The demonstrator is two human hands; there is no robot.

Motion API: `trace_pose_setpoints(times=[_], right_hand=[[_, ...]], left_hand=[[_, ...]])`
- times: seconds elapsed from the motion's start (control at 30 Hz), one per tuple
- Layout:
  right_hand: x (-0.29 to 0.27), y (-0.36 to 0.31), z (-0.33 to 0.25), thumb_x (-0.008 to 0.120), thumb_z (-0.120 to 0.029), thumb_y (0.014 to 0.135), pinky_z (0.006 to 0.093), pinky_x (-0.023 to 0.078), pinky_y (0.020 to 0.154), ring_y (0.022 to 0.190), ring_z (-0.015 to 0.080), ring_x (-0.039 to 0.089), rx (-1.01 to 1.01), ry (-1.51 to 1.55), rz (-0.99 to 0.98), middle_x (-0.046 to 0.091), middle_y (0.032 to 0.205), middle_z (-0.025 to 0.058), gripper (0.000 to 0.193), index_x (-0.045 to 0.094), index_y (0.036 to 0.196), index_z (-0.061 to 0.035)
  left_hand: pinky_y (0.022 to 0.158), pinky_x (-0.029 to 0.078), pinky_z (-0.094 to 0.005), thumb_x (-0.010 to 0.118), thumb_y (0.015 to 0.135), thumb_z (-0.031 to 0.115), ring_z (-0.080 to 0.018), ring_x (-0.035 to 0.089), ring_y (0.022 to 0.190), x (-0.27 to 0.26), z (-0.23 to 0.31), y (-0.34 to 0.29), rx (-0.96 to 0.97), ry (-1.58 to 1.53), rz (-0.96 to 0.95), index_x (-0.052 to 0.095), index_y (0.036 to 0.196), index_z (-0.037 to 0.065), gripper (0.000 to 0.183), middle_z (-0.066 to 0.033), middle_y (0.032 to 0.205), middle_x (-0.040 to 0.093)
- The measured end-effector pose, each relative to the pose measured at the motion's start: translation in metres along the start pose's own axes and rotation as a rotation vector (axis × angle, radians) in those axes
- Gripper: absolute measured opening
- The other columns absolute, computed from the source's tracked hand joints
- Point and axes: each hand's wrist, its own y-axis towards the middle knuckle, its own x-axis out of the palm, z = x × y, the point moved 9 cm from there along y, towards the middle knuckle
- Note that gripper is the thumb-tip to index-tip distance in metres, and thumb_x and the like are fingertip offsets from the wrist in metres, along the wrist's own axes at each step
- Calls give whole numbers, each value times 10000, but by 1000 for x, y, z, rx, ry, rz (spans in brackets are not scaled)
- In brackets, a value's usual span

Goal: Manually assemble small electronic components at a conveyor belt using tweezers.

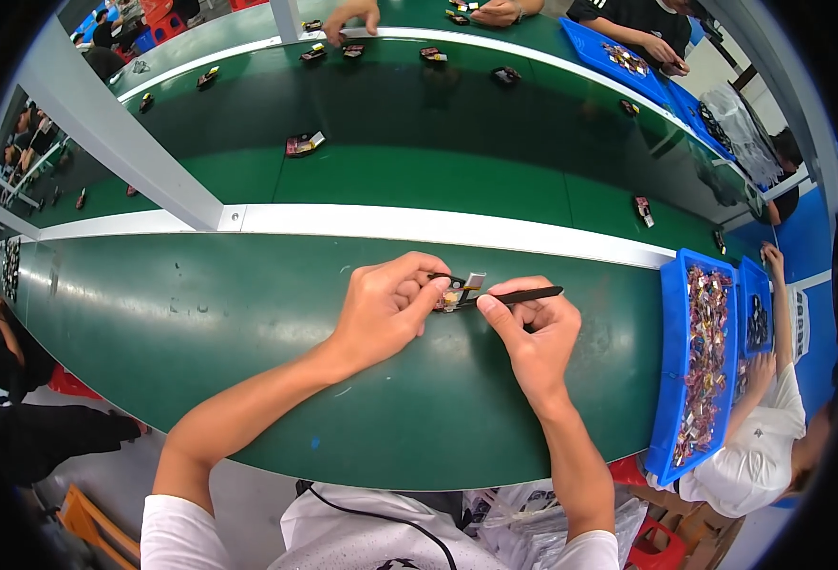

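Over the middle of the green table, my left hand (381, 304) pinches a small electronic assembly (453, 297) with a black shell and a flat silvery part. Its finer details are too small to make out. My right hand (538, 342) is closed around black tweezers (531, 295), which lie nearly level across its fingers. The tweezers' tip reaches the assembly's right side, beside the silvery part. Both hands are close together, and my left fingers partly cover the assembly.
On the right, a blue bin (670, 380) holds many small wired parts. A white rail (419, 224) separates my table from a green belt (419, 171) carrying several similar assemblies (303, 144). A slanted white post (124, 123) rises at left. Co-workers' hands (352, 17) are across the belt.
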Motion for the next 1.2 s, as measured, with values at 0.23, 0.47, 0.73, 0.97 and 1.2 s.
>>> trace_pose_setpoints(times=[0.23, 0.47, 0.73, 0.97, 1.2], right_hand=[[1, 2, 6, 772, 27, 874, 180, 343, 485, 566, -3, 503, 76, 109, -29, 678, 768, 9, 110, 700, 957, 30], [6, 1, 11, 724, 56, 897, 251, 587, 768, 871, 179, 736, 321, 218, -71, 736, 928, 158, 104, 676, 986, 76], [7, 0, 14, 725, 63, 891, 273, 596, 779, 861, 184, 735, 357, 198, -58, 737, 934, 158, 104, 679, 982, 81], [7, 1, 15, 726, 69, 889, 274, 598, 783, 860, 187, 737, 336, 220, -58, 738, 936, 160, 106, 678, 982, 81], [8, 1, 12, 728, 68, 891, 241, 564, 725, 829, 155, 717, 308, 269, -72, 738, 920, 147, 110, 681, 990, 69]], left_hand=[[424, 435, -216, 639, 972, 8, -80, 618, 540, 3, 5, -1, 41, 6, 9, 659, 1117, -62, 162, -81, 795, 709], [425, 458, -218, 633, 974, 0, -94, 633, 556, 3, 5, -2, 93, -12, -13, 658, 1129, -64, 170, -90, 806, 713], [436, 489, -222, 628, 971, -21, -98, 653, 577, 4, 5, -2, 75, -14, -26, 650, 1130, -75, 169, -100, 816, 715], [447, 512, -229, 615, 980, -22, -117, 669, 590, 4, 4, -1, 57, -46, -37, 636, 1141, -82, 173, -115, 838, 713], [481, 573, -268, 593, 1020, 56, -207, 721, 647, 7, -15, 3, -166, -370, -129, 602, 1174, -98, 218, -163, 926, 700]])
